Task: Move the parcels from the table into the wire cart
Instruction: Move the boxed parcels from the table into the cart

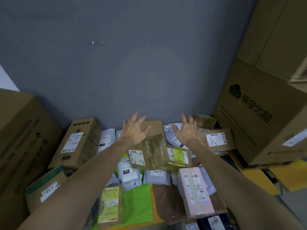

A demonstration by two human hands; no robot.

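Many parcels lie piled on the table against a grey wall. My left hand (133, 130) and my right hand (186, 131) are stretched out over the pile with fingers spread, holding nothing. Between and behind them stands a plain brown box (153, 127). Just below the hands lies a taped brown box (149, 152) with a label marked by hand, and beside it a flat parcel with a yellow label (179, 156). A pink box (195, 191) lies nearer on the right, a yellow-labelled parcel (110, 205) nearer on the left. The wire cart is not in view.
A tall brown carton (78, 143) lies at the left, with a bigger carton (21, 138) beside it. Large stacked cartons (259, 113) rise at the right. Grey mailer bags (156, 176) and a green bag (137, 205) fill the middle. A labelled flat box (216, 140) sits at right rear.
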